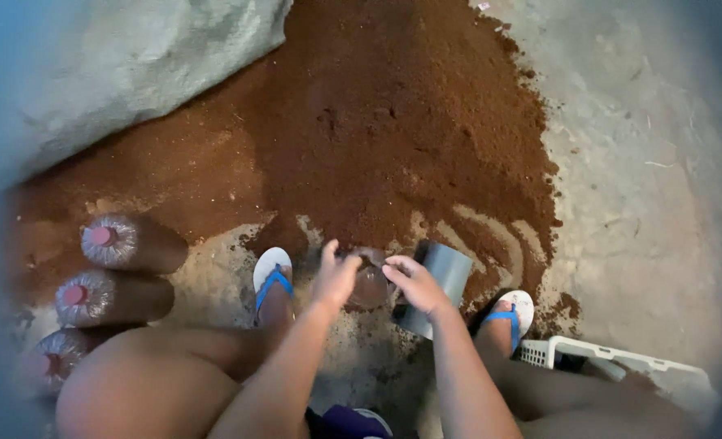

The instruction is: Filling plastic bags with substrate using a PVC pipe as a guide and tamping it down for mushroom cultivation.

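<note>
- Three capped bottles [109, 241] lie in a row at the left, beside one big heap of brown soil [377, 138] on the floor [637, 162]; one white crate [605, 358] sits at the right.
- Both arms reach down between two blue sandals [271, 276].
- Left hand [335, 276] has its grip wrapped round a clear bottle [369, 280] at the soil's edge.
- Right hand [414, 284] is clenched on a grey scoop [442, 280], just beside it.

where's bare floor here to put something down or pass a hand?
Widest free patch: the grey concrete floor right of the brown soil pile, above the white crate. A smaller one lies between the capped bottles and the left sandal. Crowded: between the feet, where the left hand holds a clear bottle and the right hand a grey cylinder.
</note>
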